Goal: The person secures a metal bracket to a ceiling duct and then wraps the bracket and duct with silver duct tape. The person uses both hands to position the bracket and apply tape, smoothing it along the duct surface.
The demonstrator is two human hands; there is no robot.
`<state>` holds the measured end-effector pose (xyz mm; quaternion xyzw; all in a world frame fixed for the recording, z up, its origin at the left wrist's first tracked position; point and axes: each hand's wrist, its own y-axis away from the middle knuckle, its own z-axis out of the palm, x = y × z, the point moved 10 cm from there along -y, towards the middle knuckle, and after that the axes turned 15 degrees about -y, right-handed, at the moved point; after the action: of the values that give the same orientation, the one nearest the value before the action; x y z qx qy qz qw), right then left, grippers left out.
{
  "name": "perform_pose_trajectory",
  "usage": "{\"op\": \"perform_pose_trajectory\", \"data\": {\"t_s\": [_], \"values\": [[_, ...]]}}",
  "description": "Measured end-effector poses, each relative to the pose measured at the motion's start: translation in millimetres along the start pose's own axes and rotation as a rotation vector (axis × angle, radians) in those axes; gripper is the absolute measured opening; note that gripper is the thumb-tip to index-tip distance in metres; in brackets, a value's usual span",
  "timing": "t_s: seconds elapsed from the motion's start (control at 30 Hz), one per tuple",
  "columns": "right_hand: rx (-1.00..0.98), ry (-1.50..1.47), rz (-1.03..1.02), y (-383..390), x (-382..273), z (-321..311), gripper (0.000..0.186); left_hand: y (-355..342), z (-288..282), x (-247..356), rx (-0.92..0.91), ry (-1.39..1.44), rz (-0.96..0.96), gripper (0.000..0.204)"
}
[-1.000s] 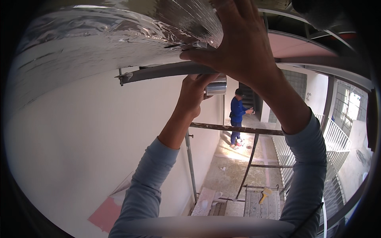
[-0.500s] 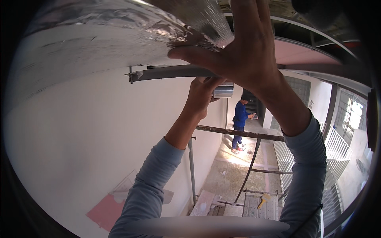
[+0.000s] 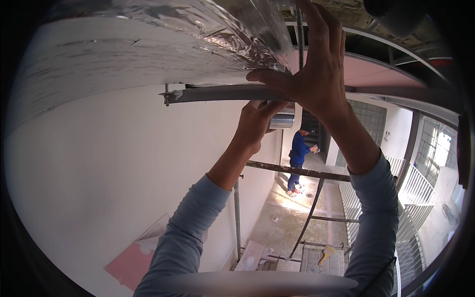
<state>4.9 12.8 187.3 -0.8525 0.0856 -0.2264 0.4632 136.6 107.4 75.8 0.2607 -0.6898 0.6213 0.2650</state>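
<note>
Overhead, my left hand (image 3: 251,126) is closed round a roll of silver foil tape (image 3: 283,121), just under a grey metal bar (image 3: 222,94). Shiny foil sheeting (image 3: 217,37) spreads above that bar at the upper left and narrows toward my right hand (image 3: 319,81). My right hand is raised higher, fingers stretched upward and apart, with its thumb pointing left at the foil's lower edge. Whether the thumb presses on the foil I cannot tell. The right palm hides the bar's right end.
Scaffold tubes (image 3: 302,172) cross below my arms. A plank (image 3: 309,260) bears a yellow-handled brush (image 3: 326,255). Down on the floor stands a person in blue (image 3: 298,151) near a bucket (image 3: 298,188). White railings (image 3: 415,185) run at right; a white wall (image 3: 123,163) is at left.
My right hand has shifted right along the foil edge, its fingers more bent, uncovering a dark upright rod. My left hand and the tape roll sit slightly lower and further right in view.
</note>
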Motion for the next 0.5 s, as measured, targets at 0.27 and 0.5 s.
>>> {"op": "perform_pose_trajectory", "data": {"t_s": [0.27,0.5], "values": [[0.114,0.054,-0.065,7,8,-11,0.068,-6,-1,2,0.008,-0.072,0.067,0.056],[0.093,0.041,-0.17,4,2,-13,0.07,-8,-4,0,0.002,-0.058,0.051,0.055]]}}
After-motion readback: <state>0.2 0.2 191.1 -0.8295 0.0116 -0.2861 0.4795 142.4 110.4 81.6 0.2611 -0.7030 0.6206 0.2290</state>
